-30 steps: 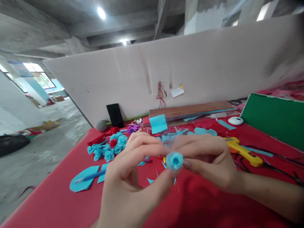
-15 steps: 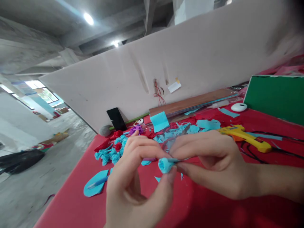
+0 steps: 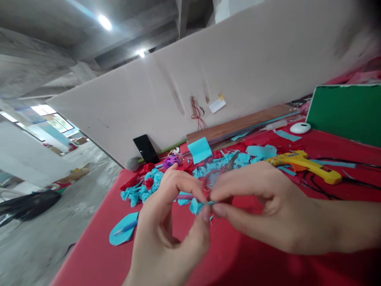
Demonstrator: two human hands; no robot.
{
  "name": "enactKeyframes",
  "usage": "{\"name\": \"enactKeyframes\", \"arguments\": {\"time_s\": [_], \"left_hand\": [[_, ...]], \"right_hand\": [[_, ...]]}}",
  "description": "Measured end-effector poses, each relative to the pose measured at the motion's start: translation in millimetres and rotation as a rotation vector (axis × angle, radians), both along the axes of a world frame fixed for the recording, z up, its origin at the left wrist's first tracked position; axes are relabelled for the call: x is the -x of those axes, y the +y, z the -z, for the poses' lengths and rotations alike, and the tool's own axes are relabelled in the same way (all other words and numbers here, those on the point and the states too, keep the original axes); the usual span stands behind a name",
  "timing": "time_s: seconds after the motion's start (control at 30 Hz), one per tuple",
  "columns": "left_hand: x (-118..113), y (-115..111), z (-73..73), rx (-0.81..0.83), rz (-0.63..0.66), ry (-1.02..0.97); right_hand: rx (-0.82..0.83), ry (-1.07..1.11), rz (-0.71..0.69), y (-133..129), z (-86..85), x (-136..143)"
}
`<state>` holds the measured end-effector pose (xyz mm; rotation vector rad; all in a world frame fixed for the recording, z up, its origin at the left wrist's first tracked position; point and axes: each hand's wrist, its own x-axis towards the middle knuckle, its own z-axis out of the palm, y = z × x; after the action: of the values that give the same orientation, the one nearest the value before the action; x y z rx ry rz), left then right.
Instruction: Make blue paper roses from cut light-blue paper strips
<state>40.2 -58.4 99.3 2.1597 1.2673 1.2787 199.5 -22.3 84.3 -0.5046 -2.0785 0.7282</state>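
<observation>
Between my hands is a small rolled blue paper flower [image 3: 196, 206], its bloom facing left. My left hand [image 3: 169, 222] pinches it between thumb and forefinger just behind the bloom. The thumb and fingertips of my right hand [image 3: 268, 202] are closed on its narrow twisted tail, close beside the left fingertips. Behind the hands lie scissors [image 3: 229, 165], partly covered by my right hand, among blue paper scraps [image 3: 205, 170]. Left of my left hand is a pile of finished-looking blue paper flowers [image 3: 145, 190] with a red one in it.
A yellow glue gun [image 3: 315, 169] with black cables lies at the right, near a green board [image 3: 345, 115] and a white mouse-like object [image 3: 300, 128]. A blue pen [image 3: 126, 227] rests on a rounded blue paper piece [image 3: 117, 238]. A black phone [image 3: 145, 148] leans against the white panel [image 3: 133, 99].
The flower has turned so its bloom points left instead of toward me, and its tail looks more tightly pinched. Both hands have drawn closer together, fingertips nearly meeting.
</observation>
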Motion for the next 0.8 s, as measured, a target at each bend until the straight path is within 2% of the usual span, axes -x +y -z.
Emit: {"name": "enactKeyframes", "arguments": {"time_s": [0.43, 0.57, 0.8], "left_hand": [[0.0, 1.4, 2.3, 0.137, -0.009, -0.069], [-0.5, 2.3, 3.2, 0.134, -0.038, -0.092], [3.2, 1.7, 2.3, 0.097, -0.047, -0.018]], "right_hand": [[-0.029, -0.035, 0.036, -0.8, 1.5, -0.9], [-0.030, -0.009, 0.064, -0.5, 3.0, -1.7], [-0.019, 0.015, 0.070, -0.9, 3.2, -1.1]]}}
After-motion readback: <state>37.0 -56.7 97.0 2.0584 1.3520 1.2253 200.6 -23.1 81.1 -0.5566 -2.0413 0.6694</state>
